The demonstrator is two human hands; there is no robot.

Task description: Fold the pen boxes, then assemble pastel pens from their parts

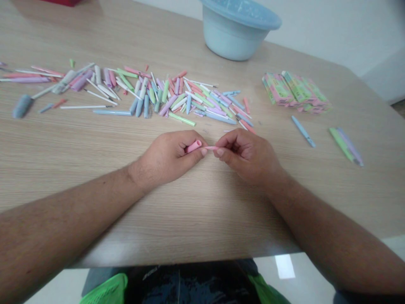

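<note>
Near the middle of the table, my left hand [171,158] is closed around a pink pen barrel [193,146], a hollow tube whose open end points up and right. Between the fingertips of both hands runs a thin pink pen piece [210,147]. My right hand [249,154] pinches the right end of that thin piece; its other fingers are curled. Just beyond my hands lies a long spread of loose pen parts [177,97]: barrels, caps and white refills in pink, green, purple and blue.
A light blue basin [236,36] stands at the back. To the right are stacked pink-and-green packets [295,90], a blue pen [303,131] and a green and a purple pen [346,145] side by side. A grey-blue cylinder on a stick [23,106] lies far left.
</note>
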